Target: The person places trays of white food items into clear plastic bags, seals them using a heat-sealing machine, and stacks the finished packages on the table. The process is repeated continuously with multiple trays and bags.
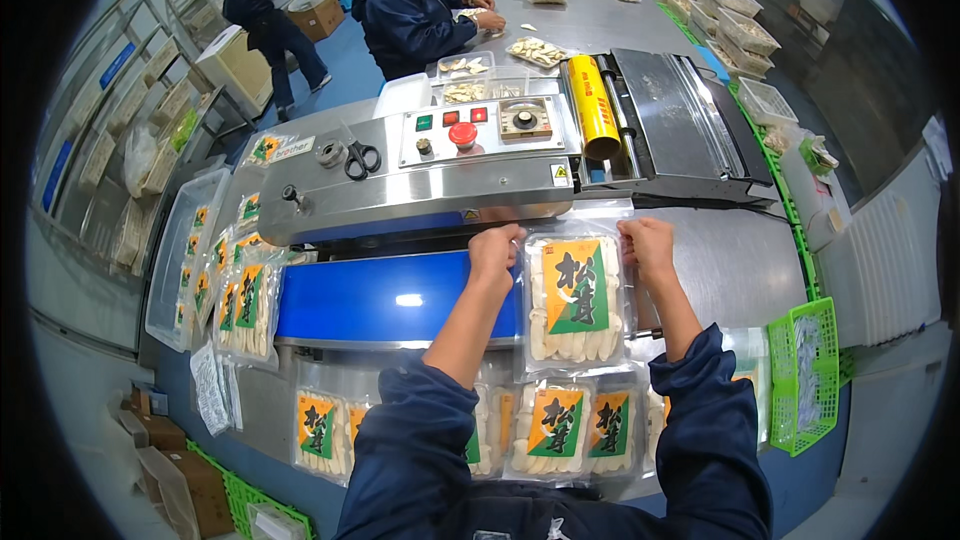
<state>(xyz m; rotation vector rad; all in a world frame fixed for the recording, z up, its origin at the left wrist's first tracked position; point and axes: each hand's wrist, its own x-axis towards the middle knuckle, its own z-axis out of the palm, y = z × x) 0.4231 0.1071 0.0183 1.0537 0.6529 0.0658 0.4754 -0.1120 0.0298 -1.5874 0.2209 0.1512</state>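
Note:
Both my hands grip a clear plastic bag of pale mushroom slices (575, 345) with an orange and green label. My left hand (493, 255) pinches its upper left edge, and my right hand (652, 243) pinches the upper right corner. The bag's upper end lies along the front of a steel band sealer (400, 185), at the right end of its blue conveyor belt (350, 302). Closer to me, several similar bags (553, 430) lie in a row, partly hidden by my forearms.
More filled bags (247, 315) lean by a clear bin (165, 285) on the left. Scissors (360, 155) and a yellow film roll (594, 105) rest on the machines. A green basket (805, 370) stands at right. Co-workers (415, 15) sit across the table; another person (262, 25) stands near racks.

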